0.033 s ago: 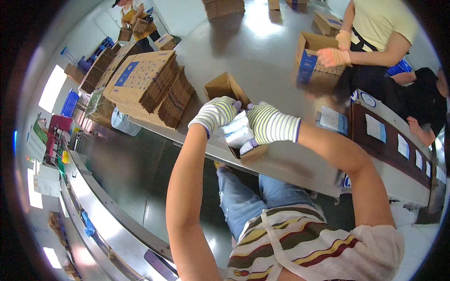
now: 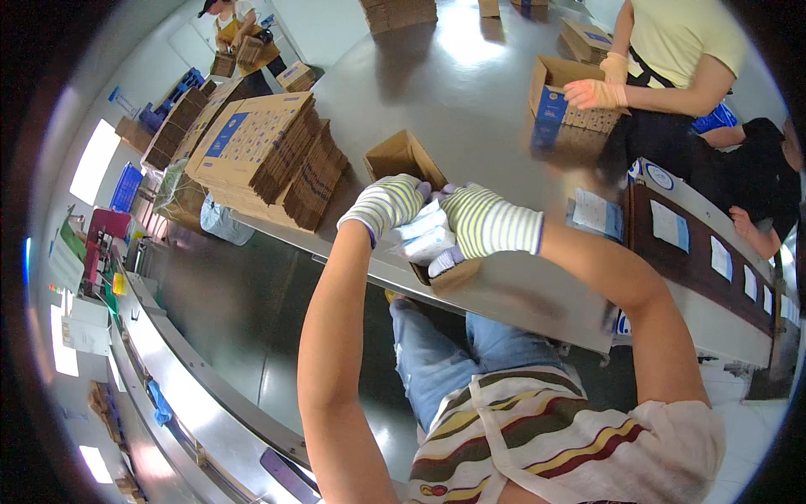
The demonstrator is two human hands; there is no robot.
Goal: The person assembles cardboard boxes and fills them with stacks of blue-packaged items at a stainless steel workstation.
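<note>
Observing remotely through the head view; a narrow open cardboard carton (image 2: 399,153) stands on the steel desk (image 2: 428,97), close to its near edge; a white packet (image 2: 422,235) sits toward the carton's near end, between the two striped-gloved hands, its upper part showing.

Left hand (image 2: 384,207): fingers curled over the carton's left side, close against the packet; right hand (image 2: 495,222): fingers bent in at the right side, tips mostly hidden; each grip looks partly closed, yet I cannot tell whether either pinches the packet or merely presses it.

Progress, in my judgement: carton stands open, packet at least partly inside; left to do, seating the packet and shutting the top; far end shows bare brown wall.

Packet appearance: glossy, creased, soft-looking; lower part hidden; I cannot make out whether it is one piece or several.

Surroundings: flattened printed cartons (image 2: 252,143) stacked to the left; far right, a co-worker's orange-gloved hand (image 2: 594,94) at another open carton (image 2: 550,105); nearer right, pale packets (image 2: 669,227) on a dark conveyor belt (image 2: 672,270).
</note>
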